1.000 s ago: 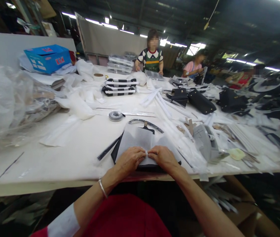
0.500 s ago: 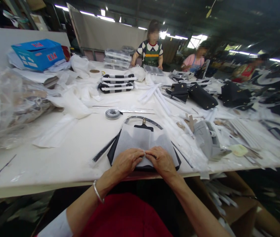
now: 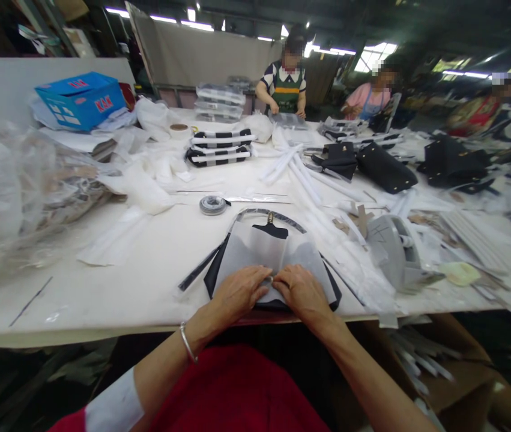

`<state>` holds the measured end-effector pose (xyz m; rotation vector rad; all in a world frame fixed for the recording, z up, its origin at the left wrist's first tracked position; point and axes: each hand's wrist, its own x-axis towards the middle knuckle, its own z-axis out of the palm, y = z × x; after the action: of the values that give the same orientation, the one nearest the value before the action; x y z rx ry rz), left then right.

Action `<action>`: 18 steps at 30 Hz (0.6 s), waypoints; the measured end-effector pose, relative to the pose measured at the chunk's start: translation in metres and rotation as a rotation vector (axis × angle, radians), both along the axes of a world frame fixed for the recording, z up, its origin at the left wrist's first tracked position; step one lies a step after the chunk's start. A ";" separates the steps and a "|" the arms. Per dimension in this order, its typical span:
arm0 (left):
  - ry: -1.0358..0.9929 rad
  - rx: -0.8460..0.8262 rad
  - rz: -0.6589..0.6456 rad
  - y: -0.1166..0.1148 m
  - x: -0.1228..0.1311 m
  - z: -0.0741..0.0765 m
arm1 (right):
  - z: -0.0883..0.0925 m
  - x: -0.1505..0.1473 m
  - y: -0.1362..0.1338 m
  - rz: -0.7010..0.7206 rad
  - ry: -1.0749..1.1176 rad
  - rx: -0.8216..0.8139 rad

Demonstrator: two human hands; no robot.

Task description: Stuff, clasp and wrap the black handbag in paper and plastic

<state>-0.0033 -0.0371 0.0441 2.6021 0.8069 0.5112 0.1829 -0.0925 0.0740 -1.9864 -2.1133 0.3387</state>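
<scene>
Sheeting (image 3: 262,249), pale and translucent, lies over most of the black bag (image 3: 214,276) in front of us, which rests flat on the white worktop (image 3: 133,300), close to its near edge. Black shows past the sheeting at both sides and along the near edge. On the far side we see a gold-coloured clasp (image 3: 270,217) and a wrapped handle (image 3: 256,211) arching beyond it; a dark strap (image 3: 196,273) sticks out to the left.

Our left hand (image 3: 241,291) and right hand (image 3: 302,291) rest on the sheeting, fingers bent and nearly closed, the fingertips meeting near the middle. Between them both pinch a small pale bit (image 3: 271,279); whether it is a fold of the sheeting or a separate strip, we cannot tell. A silver bangle (image 3: 187,343) circles our left wrist.

Just beyond the bag sits a coiled grey strap (image 3: 214,205). To our right stands a grey tape dispenser (image 3: 390,249), among white strips and scraps. Farther off, a co-worker in a green apron (image 3: 286,91) has both hands at a plastic-wrapped item (image 3: 290,121).
</scene>
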 end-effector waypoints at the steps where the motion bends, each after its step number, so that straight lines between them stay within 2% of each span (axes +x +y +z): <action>1: 0.009 0.020 -0.002 0.000 0.001 -0.001 | -0.001 0.001 0.000 -0.018 0.038 0.015; 4: 0.027 0.050 -0.022 0.001 0.003 0.001 | -0.005 0.004 0.000 -0.060 0.185 0.029; 7: 0.112 0.020 -0.047 0.003 0.006 0.014 | -0.006 0.005 0.002 -0.062 0.264 -0.001; 12: 0.300 0.023 -0.106 0.005 0.013 0.036 | 0.001 -0.001 0.006 -0.060 0.167 -0.025; 15: 0.230 0.085 -0.111 0.005 0.018 0.036 | 0.002 -0.006 0.006 -0.049 0.009 -0.017; 18: 0.124 0.146 -0.143 0.010 0.018 0.026 | -0.003 -0.006 0.004 -0.046 -0.038 -0.002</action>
<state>0.0151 -0.0276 0.0696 2.8239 0.6365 0.3837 0.1766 -0.0881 0.0710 -2.0548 -2.0869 0.2966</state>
